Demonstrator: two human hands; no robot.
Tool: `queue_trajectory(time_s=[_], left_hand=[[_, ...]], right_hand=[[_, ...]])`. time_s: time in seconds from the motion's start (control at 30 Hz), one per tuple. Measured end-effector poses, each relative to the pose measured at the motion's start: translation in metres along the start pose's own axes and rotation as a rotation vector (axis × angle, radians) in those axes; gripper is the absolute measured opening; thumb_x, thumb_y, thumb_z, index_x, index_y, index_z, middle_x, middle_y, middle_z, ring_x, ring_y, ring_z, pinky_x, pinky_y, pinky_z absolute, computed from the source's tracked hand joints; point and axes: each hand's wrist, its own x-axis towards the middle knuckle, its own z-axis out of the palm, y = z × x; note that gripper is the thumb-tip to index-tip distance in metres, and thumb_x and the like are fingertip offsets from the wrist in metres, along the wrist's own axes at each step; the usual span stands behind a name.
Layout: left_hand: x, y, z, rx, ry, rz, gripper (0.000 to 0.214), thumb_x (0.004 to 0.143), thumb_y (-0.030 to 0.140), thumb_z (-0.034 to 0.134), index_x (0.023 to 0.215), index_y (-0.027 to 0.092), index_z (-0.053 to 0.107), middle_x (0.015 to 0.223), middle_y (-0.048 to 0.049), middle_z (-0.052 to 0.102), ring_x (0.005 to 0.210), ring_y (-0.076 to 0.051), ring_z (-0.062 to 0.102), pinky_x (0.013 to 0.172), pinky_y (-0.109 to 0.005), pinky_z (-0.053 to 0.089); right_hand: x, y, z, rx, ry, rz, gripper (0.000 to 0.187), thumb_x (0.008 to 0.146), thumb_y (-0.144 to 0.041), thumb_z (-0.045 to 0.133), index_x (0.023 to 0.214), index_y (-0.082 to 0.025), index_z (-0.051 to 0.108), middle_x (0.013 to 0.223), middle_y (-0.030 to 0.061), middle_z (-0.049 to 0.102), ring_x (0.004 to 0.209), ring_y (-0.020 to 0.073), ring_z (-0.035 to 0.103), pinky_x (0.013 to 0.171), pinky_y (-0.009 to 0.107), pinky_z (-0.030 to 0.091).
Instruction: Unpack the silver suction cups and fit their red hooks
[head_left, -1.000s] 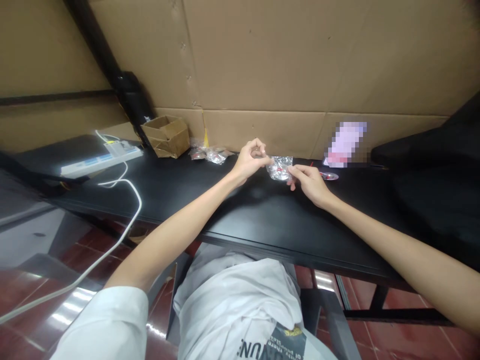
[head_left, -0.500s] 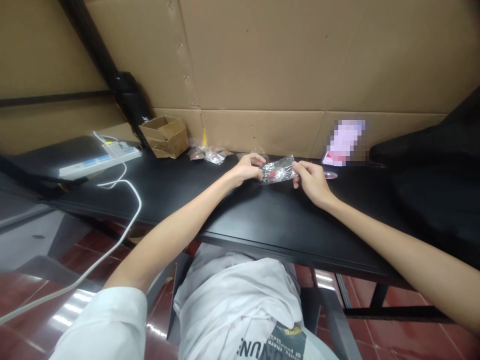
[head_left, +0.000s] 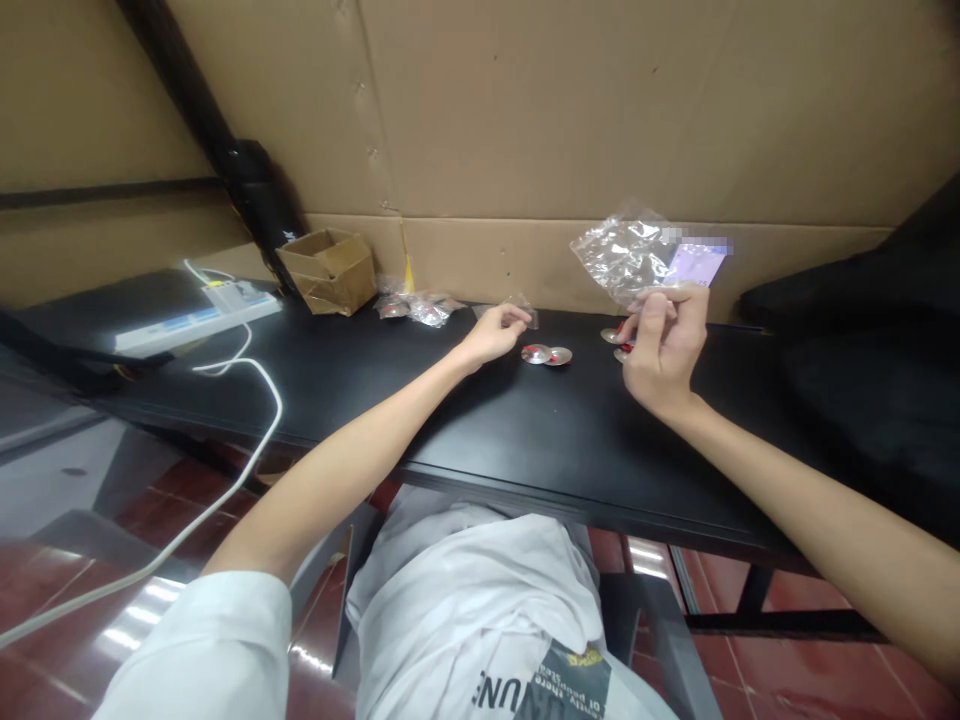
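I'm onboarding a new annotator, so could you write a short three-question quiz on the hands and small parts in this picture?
1. Which hand holds the clear bag up above the table? A) left B) right C) both
2. True or false: the round discs sit inside the cardboard box.
3. What long white device lies at the table's far left end?

Key
1. B, the right hand, with its fingers pinching the bag.
2. False: they lie on the table.
3. The power strip.
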Motion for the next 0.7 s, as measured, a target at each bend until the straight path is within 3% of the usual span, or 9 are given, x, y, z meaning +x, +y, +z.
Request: queue_trajectory(time_s=[0.07, 0.13, 0.23, 0.3, 0.4, 0.47, 0.53, 0.6, 0.7], left_hand=[[-0.004, 0.012, 0.0, -0.106, -0.057, -0.001, 0.032, 0.106, 0.045, 0.059, 0.118, 0.018, 0.073, 0.121, -0.0129, 0.078, 0.098, -0.021, 0.071, 0.083, -0.03, 0.055], [-0.009, 0.022, 0.0, -0.204, -0.167, -0.024, 0.053, 0.104, 0.066, 0.054, 0.123, 0.02, 0.071, 0.116, -0.0134, 0.08, 0.097, -0.024, 0.073, 0.079, -0.031, 0.055], [-0.014, 0.029, 0.0, -0.245, -0.26, -0.035, 0.064, 0.096, 0.077, 0.06, 0.124, 0.021, 0.07, 0.11, -0.0135, 0.081, 0.093, -0.026, 0.075, 0.075, -0.032, 0.055], [-0.014, 0.027, 0.0, -0.204, -0.233, 0.007, 0.055, 0.093, 0.066, 0.074, 0.123, 0.02, 0.069, 0.108, -0.0124, 0.081, 0.086, -0.022, 0.074, 0.071, -0.03, 0.053], [-0.008, 0.02, -0.003, -0.154, -0.093, 0.056, 0.044, 0.083, 0.033, 0.088, 0.119, 0.02, 0.067, 0.1, -0.0086, 0.08, 0.078, -0.017, 0.072, 0.067, -0.026, 0.049], [-0.002, 0.016, -0.009, -0.2, 0.049, 0.032, 0.041, 0.08, 0.02, 0.087, 0.115, 0.019, 0.065, 0.095, -0.0066, 0.079, 0.076, -0.016, 0.072, 0.067, -0.026, 0.05], [0.006, 0.014, -0.017, -0.308, 0.193, -0.025, 0.039, 0.082, 0.015, 0.082, 0.114, 0.02, 0.061, 0.097, -0.0064, 0.078, 0.077, -0.015, 0.073, 0.071, -0.027, 0.053], [0.012, 0.011, -0.027, -0.408, 0.302, -0.101, 0.038, 0.084, 0.01, 0.077, 0.115, 0.02, 0.058, 0.099, -0.0075, 0.078, 0.081, -0.016, 0.075, 0.077, -0.028, 0.058], [0.017, 0.004, -0.038, -0.431, 0.332, -0.2, 0.032, 0.085, 0.006, 0.07, 0.111, 0.019, 0.056, 0.101, -0.0099, 0.079, 0.087, -0.017, 0.077, 0.088, -0.031, 0.061]], right_hand=[[-0.002, 0.001, 0.003, 0.005, -0.145, 0.034, 0.04, 0.109, -0.066, 0.048, 0.108, -0.028, 0.063, 0.091, 0.0068, 0.072, 0.062, 0.0202, 0.065, 0.059, 0.038, 0.053], [-0.006, 0.005, 0.007, 0.035, -0.36, 0.134, 0.043, 0.106, -0.068, 0.055, 0.101, -0.027, 0.064, 0.077, 0.0034, 0.07, 0.058, 0.0192, 0.064, 0.056, 0.035, 0.052], [-0.011, 0.016, 0.013, 0.089, -0.532, 0.358, 0.048, 0.1, -0.072, 0.063, 0.09, -0.025, 0.064, 0.06, -0.0005, 0.065, 0.049, 0.0174, 0.059, 0.052, 0.031, 0.05], [-0.011, 0.023, 0.015, 0.117, -0.495, 0.433, 0.049, 0.098, -0.072, 0.065, 0.088, -0.025, 0.064, 0.057, -0.0009, 0.064, 0.048, 0.0173, 0.059, 0.052, 0.031, 0.05], [-0.009, 0.032, 0.015, 0.122, -0.474, 0.366, 0.043, 0.1, -0.067, 0.065, 0.097, -0.024, 0.069, 0.07, 0.0022, 0.071, 0.064, 0.0201, 0.067, 0.065, 0.034, 0.057], [-0.009, 0.033, 0.015, 0.078, -0.507, 0.294, 0.044, 0.101, -0.064, 0.063, 0.118, -0.023, 0.07, 0.09, 0.0067, 0.077, 0.084, 0.0244, 0.073, 0.08, 0.04, 0.06], [-0.011, 0.03, 0.015, -0.026, -0.551, 0.21, 0.059, 0.101, -0.063, 0.063, 0.145, -0.024, 0.06, 0.122, 0.0127, 0.077, 0.11, 0.0301, 0.073, 0.097, 0.048, 0.059], [-0.012, 0.025, 0.013, -0.159, -0.676, 0.078, 0.071, 0.102, -0.062, 0.06, 0.163, -0.027, 0.046, 0.154, 0.0161, 0.063, 0.137, 0.0358, 0.062, 0.114, 0.058, 0.05], [-0.012, 0.018, 0.01, -0.28, -1.033, -0.089, 0.063, 0.108, -0.059, 0.048, 0.168, -0.038, 0.043, 0.176, 0.0077, 0.041, 0.161, 0.0384, 0.038, 0.127, 0.067, 0.033]])
